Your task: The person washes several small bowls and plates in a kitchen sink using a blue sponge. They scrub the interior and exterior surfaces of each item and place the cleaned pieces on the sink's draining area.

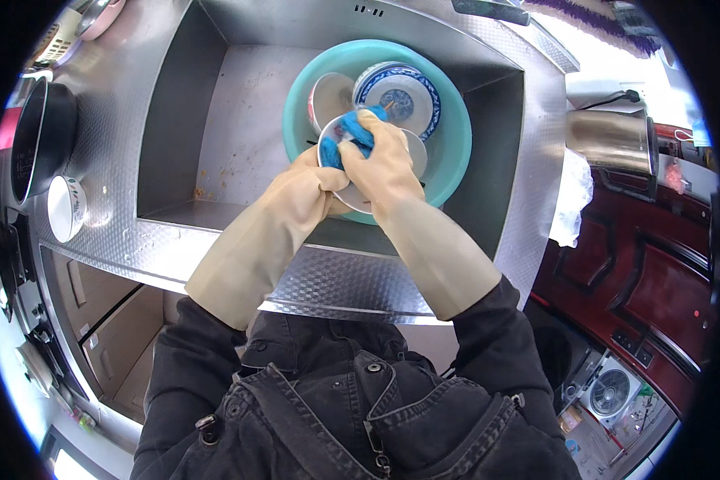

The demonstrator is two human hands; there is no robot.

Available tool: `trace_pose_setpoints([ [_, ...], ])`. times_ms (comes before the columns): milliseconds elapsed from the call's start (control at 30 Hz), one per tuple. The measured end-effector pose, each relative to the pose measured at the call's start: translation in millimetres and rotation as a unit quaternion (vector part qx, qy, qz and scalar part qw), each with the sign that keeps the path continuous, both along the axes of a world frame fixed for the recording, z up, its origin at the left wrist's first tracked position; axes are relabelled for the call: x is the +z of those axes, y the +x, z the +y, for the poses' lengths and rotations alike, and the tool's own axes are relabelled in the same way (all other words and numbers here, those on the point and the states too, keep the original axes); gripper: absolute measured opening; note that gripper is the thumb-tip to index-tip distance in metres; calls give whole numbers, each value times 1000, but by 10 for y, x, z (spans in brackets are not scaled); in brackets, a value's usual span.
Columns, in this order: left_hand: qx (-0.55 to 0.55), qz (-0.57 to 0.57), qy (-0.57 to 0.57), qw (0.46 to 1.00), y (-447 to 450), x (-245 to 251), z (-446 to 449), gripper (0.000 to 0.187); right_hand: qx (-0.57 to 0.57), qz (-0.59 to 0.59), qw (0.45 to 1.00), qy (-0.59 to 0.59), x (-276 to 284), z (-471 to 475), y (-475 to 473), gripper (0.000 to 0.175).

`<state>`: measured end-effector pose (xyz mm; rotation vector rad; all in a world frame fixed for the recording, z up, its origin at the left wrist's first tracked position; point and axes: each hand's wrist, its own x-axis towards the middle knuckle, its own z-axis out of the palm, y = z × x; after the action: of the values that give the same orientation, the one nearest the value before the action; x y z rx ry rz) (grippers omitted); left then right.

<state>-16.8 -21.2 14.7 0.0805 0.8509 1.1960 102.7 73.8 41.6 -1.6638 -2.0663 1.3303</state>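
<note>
Both of my hands wear long cream rubber gloves over the green plastic basin. My left hand grips a white bowl by its near left rim, tilting its inside toward me. In my right hand is a blue scrubbing cloth, pressed against the inside of that bowl. Beyond my hands, a blue-and-white patterned dish rests on others like it in the basin. Leaning to their left is another white bowl. Part of a further white dish shows beside my right wrist.
The basin stands in a stainless steel sink with food scraps on its floor. On the left counter are a black pot and a small white bowl. A metal kettle and a white plastic bag are at the right.
</note>
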Motion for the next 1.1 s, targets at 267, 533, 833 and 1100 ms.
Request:
trace_pose_setpoints([
  [267,11,16,48,999,-79,-223,-79,60,219,136,966,-35,27,90,-17,31],
  [533,136,-31,-125,982,33,194,72,51,332,80,921,-186,358,135,366,25],
  [833,12,40,-63,997,90,49,-32,53,540,-145,784,270,340,615,705,14],
  [1100,-15,58,-25,998,78,33,-52,52,375,-86,880,279,199,356,385,20],
])
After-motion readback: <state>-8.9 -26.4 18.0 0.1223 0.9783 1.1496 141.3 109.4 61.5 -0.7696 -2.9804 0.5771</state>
